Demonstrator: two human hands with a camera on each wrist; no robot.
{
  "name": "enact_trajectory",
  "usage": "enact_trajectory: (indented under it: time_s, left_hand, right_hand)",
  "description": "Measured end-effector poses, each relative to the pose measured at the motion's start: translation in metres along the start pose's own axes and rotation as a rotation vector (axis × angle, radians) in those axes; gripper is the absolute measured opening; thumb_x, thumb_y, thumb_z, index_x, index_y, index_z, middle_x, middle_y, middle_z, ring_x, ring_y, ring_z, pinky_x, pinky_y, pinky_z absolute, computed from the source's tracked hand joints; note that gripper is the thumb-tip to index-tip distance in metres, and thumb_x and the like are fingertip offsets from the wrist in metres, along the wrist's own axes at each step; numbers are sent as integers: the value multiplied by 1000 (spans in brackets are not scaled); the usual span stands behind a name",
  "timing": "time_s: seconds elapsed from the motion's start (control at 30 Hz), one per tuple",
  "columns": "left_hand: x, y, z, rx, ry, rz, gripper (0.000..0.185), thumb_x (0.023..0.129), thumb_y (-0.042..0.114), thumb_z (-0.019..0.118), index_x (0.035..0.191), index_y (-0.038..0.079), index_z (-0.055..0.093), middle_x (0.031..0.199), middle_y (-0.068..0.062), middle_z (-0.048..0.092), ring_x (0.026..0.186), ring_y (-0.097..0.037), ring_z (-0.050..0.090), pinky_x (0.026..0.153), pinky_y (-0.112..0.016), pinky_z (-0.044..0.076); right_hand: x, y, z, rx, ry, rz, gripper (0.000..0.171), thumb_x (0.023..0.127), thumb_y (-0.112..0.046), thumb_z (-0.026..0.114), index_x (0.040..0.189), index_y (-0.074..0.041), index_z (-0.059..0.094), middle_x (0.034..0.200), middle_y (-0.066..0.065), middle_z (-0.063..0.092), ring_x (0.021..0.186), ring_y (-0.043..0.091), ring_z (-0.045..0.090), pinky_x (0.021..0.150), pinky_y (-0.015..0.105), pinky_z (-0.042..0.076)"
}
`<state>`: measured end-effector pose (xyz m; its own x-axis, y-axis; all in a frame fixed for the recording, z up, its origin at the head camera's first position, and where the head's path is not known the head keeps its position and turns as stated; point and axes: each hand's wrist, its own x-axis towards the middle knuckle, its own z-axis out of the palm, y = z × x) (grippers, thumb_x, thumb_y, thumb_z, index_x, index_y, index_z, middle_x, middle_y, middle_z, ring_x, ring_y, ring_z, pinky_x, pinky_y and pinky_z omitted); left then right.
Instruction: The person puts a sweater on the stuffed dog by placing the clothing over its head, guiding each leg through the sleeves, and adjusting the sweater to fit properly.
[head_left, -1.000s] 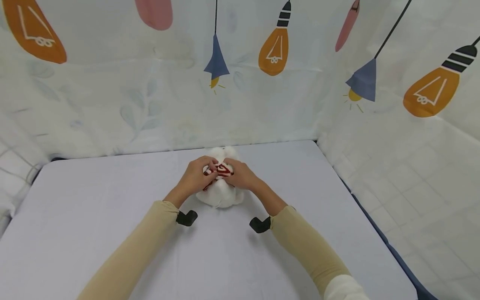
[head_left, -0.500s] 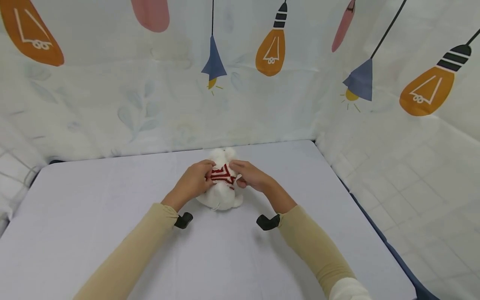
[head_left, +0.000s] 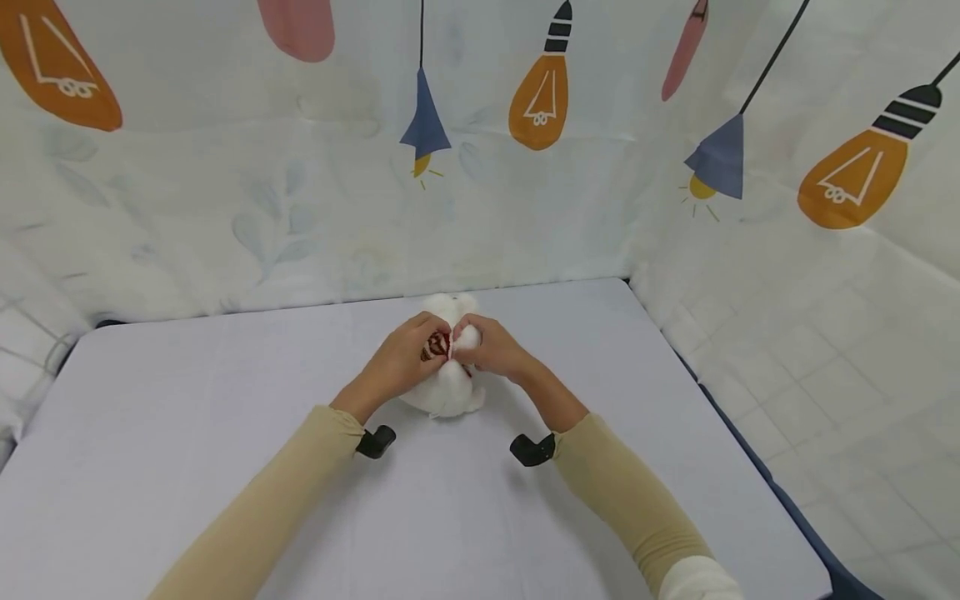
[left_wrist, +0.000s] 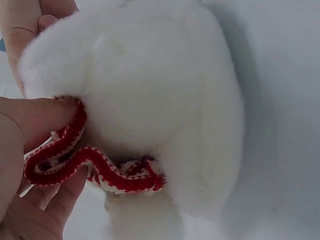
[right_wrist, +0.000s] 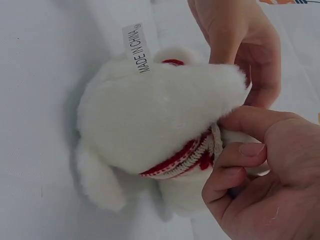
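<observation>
Beige sleeves (head_left: 270, 492) reach in from the near edge of the pale table (head_left: 187, 417), both hands meeting at a white plush toy (head_left: 448, 390) lying mid-table, its long axis running away from the person. The left hand (head_left: 401, 362) and right hand (head_left: 491, 352) sit equally near, flanking its far end. Each pinches the red-and-white knitted scarf (left_wrist: 95, 167) around the toy's neck, fingers curled on it. Beyond hangs a lightbulb-print curtain (head_left: 540, 167).

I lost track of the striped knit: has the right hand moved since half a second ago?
Yes. The right hand shifted left toward the left hand, across the white plush toy.
</observation>
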<state>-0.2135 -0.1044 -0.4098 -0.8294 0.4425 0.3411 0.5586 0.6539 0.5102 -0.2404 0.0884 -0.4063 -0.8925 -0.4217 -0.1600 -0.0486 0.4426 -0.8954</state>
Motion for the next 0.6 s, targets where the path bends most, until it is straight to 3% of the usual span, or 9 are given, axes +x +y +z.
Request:
enact_trajectory:
  time_s: [0.2, 0.4, 0.6]
  left_hand:
    - [4, 4, -1, 12, 15, -36, 24, 84, -5, 65, 105, 6, 64, 97, -9, 61, 85, -23, 62, 75, -38, 52]
    - [2, 1, -3, 103, 16, -53, 17, 82, -8, 59, 89, 7, 64, 87, -7, 62, 77, -21, 58, 71, -35, 50]
    - [-9, -8, -3, 194, 47, -69, 18, 79, -9, 59, 86, 6, 63, 82, -7, 59, 74, -22, 54, 68, -36, 48]
  right_hand:
    - [-3, -2, 1, -71, 57, -11, 20, 85, -14, 68, 101, -13, 57, 98, 7, 58, 74, 15, 53, 55, 25, 45]
    - [-5, -3, -3, 17, 95, 57, 20, 84, -18, 71, 100, -14, 59, 83, 5, 55, 56, 13, 42, 50, 27, 38]
    - [-6, -5, -5, 91, 117, 83, 19, 83, -17, 70, 99, -13, 60, 83, 1, 53, 55, 11, 38, 54, 29, 37]
